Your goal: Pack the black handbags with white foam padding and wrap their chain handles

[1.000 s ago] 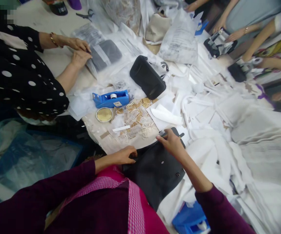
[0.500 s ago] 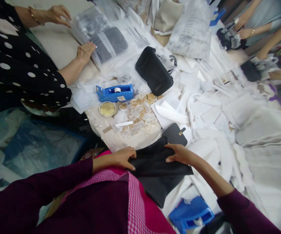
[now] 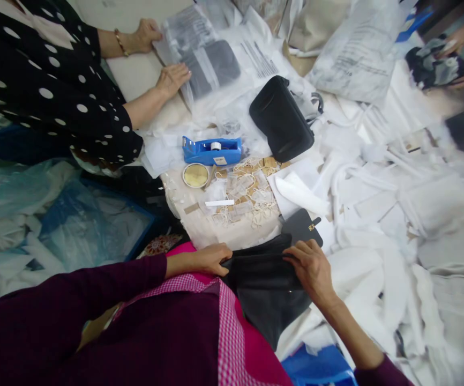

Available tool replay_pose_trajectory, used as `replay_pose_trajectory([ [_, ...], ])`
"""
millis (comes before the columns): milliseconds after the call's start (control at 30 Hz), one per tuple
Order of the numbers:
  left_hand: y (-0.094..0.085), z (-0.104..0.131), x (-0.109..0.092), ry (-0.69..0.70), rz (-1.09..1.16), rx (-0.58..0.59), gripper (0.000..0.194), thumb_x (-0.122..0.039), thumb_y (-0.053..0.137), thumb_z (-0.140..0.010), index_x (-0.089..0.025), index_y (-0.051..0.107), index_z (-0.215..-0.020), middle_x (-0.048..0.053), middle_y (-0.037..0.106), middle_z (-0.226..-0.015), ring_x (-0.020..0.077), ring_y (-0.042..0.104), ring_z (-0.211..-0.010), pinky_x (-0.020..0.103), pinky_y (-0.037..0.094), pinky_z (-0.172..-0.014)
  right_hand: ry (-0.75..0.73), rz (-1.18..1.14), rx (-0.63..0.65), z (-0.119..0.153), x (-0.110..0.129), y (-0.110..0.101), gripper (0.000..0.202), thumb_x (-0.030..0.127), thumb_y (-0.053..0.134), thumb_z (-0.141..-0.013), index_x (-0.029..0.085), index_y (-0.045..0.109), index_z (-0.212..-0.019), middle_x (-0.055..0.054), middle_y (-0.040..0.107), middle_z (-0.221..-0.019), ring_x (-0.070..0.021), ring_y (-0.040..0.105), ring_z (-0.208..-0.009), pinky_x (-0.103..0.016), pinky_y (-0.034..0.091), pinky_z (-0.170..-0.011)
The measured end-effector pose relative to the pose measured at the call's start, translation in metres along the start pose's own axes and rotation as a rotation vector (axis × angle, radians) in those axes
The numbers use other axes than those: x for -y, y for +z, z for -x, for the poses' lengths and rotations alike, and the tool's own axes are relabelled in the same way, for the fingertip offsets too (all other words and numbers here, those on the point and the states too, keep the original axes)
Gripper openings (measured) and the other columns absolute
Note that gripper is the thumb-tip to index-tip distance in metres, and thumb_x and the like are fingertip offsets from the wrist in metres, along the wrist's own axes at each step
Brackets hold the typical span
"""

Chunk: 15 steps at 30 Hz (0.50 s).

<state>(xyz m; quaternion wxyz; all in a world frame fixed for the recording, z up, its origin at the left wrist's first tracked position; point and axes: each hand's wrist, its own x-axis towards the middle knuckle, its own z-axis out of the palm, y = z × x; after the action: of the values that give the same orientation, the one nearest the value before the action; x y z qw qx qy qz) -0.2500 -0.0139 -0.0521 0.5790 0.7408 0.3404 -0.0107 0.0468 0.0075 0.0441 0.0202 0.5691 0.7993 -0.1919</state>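
Observation:
A soft black bag lies across my lap at the table's edge, its lower part hanging down to a point. My left hand is closed on the bag's left edge, thumb on top. With bent fingers, my right hand pinches the upper right edge, and the bag's top is drawn straight between the two hands. Just beyond the right hand lies a flat black piece with a tab and a small gold emblem. The bag's underside is hidden.
A blue tape dispenser, a round tin and tangled tags with strings lie ahead. Behind them is a black case. White wrapping covers the right side. A co-worker's hands touch a plastic-wrapped package.
My right hand has turned over, and its fingers have closed on the bag's upper edge. My left hand has tightened on the left edge. The view has shifted, so the table appears further right.

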Motion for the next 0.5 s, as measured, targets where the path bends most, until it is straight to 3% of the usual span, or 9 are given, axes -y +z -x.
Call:
replay_pose_trajectory([
  [133,0.002,-0.004,0.008,0.105,0.158,-0.057,0.010,-0.024,0.056,-0.070,-0.017,0.048,-0.073,0.002,0.049,-0.078,0.0160,0.047,-0.074,0.025,0.040,-0.070,0.073,-0.313,-0.164,0.011,-0.016,0.022,0.019,0.035,0.053,-0.087,0.024,0.068,-0.085,-0.008,0.060,-0.106,-0.0235,0.055,-0.101,-0.038,0.046,-0.086],
  [200,0.002,-0.007,0.009,0.184,0.268,-0.079,0.007,-0.022,0.052,-0.072,-0.018,0.046,-0.072,0.004,0.052,-0.084,0.0166,0.049,-0.079,0.026,0.040,-0.075,0.120,-0.454,-0.137,0.007,-0.025,0.036,0.019,0.035,0.052,-0.087,0.023,0.067,-0.087,-0.006,0.064,-0.105,-0.0221,0.058,-0.100,-0.038,0.046,-0.090],
  [267,0.002,-0.010,0.010,0.224,0.347,-0.091,0.005,-0.020,0.050,-0.071,-0.017,0.046,-0.072,0.005,0.054,-0.092,0.0173,0.050,-0.086,0.027,0.041,-0.080,0.183,-0.450,-0.098,-0.003,-0.033,0.050,0.020,0.036,0.051,-0.087,0.023,0.067,-0.089,-0.005,0.067,-0.095,-0.0221,0.061,-0.092,-0.038,0.047,-0.087],
  [400,-0.002,-0.023,0.012,0.085,0.363,-0.015,0.005,-0.020,0.049,-0.065,-0.018,0.047,-0.068,-0.001,0.051,-0.074,0.0134,0.046,-0.067,0.023,0.039,-0.064,0.266,-0.346,-0.054,-0.027,-0.042,0.068,0.023,0.036,0.050,-0.086,0.023,0.069,-0.089,-0.005,0.070,-0.091,-0.0232,0.064,-0.085,-0.035,0.047,-0.078],
  [500,-0.008,-0.046,0.012,0.008,0.395,-0.073,0.024,-0.021,0.049,-0.068,-0.018,0.056,-0.091,0.000,0.057,-0.085,0.0144,0.051,-0.072,0.023,0.042,-0.067,0.303,-0.344,-0.066,-0.037,-0.046,0.072,0.022,0.035,0.050,-0.085,0.024,0.069,-0.090,-0.004,0.072,-0.092,-0.0231,0.065,-0.086,-0.033,0.047,-0.076],
])
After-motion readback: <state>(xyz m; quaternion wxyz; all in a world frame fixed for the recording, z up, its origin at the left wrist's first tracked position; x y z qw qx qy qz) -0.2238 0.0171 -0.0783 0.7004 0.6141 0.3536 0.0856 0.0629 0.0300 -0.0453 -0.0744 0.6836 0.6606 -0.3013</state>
